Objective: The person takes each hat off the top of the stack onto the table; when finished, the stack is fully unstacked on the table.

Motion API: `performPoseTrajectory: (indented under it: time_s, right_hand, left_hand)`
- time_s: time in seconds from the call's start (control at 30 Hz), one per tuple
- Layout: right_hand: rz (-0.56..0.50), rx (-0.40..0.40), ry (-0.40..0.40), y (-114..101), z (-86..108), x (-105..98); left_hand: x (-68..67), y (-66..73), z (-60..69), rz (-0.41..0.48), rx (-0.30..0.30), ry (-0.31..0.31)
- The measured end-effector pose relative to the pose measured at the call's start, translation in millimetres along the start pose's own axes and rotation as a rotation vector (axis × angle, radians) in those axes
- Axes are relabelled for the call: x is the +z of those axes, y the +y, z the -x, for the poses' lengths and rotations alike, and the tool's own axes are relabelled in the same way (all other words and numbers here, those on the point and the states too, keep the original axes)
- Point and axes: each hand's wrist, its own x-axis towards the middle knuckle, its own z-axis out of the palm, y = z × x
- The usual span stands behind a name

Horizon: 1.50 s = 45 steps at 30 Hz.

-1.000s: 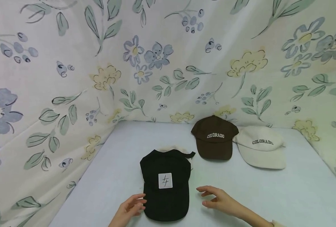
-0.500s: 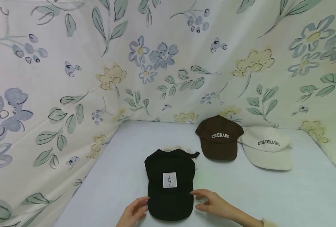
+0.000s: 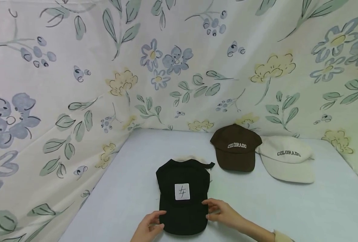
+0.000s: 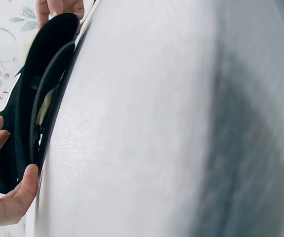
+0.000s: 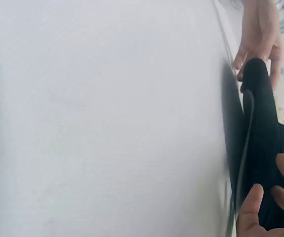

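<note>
A black baseball cap (image 3: 183, 215) with a white square patch lies front-on near the front of the white table, its strap sticking out at upper right. My left hand (image 3: 148, 227) grips the left edge of its brim, fingers on top and thumb low at the rim. At the opposite edge my right hand (image 3: 222, 213) holds the brim between fingers and thumb. In the left wrist view the black cap (image 4: 28, 94) appears edge-on, with the left thumb (image 4: 29, 185) against its lower rim. The right wrist view shows the right thumb (image 5: 252, 205) beside the brim.
Something cream-coloured (image 3: 188, 158) peeks out behind the black cap, mostly hidden. Farther back stand a brown COLORADO cap (image 3: 235, 158) and, right of it, a cream COLORADO cap (image 3: 291, 169). A floral cloth (image 3: 179, 101) hangs behind the white table (image 3: 130, 168).
Both hands have closed in on the black cap from its sides and now grip the brim. The whole scene has shifted slightly right in the head view.
</note>
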Motion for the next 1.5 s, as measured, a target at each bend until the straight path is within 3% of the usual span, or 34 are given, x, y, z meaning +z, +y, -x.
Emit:
performPoseTrajectory:
  time_s: [0.3, 0.53, 0.93, 1.2, 1.37, 1.5]
  right_hand:
    - [-0.002, -0.126, 0.031, -6.1, 0.5, 4.9]
    - [0.077, -0.217, 0.091, -16.8, 1.9, 4.9]
    - [0.22, -0.295, 0.206, -47.8, -3.5, -3.8]
    - [0.295, -0.411, 0.305, -64.9, -9.8, -11.0]
    - [0.322, -0.424, 0.346, -78.4, -15.0, -28.6]
    - [0.37, -0.436, 0.38, -91.1, -22.6, -47.0]
  left_hand:
    - [-2.3, -0.5, 1.7, 0.083, 0.018, 0.019]
    - [-6.4, 11.4, 9.1, 0.102, 0.009, 0.128]
    - [-14.8, 40.2, 10.9, 0.109, 0.096, 0.297]
    - [-30.9, 60.2, -2.9, 0.065, 0.162, 0.331]
    - [-38.5, 77.0, -16.9, 0.034, 0.235, 0.297]
    - [-48.7, 93.6, -35.8, 0.004, 0.298, 0.265]
